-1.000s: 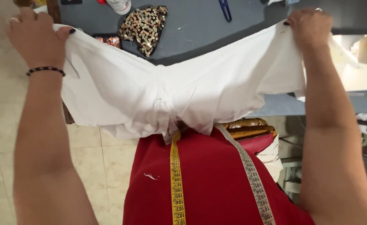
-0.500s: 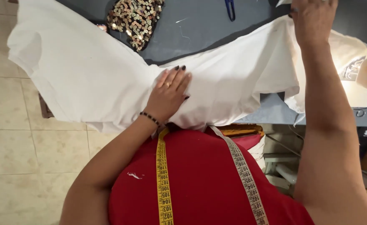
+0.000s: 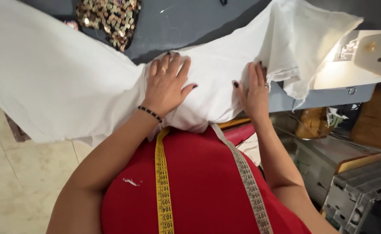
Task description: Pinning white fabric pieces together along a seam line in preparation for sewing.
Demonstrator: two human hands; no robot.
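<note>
Lying creased under flat, spread left hand [image 3: 166,84] and right hand [image 3: 254,93]: white cloth [image 3: 69,82].

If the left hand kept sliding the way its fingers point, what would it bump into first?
The left hand lies flat on the white cloth, fingers pointing away from the person. It would slide off the cloth's edge onto the bare grey table. The sequinned fabric sits off to the side, probably missed.

Tailoring workshop: sewing machine [image 3: 374,54], tape measure [image 3: 162,190].
</note>
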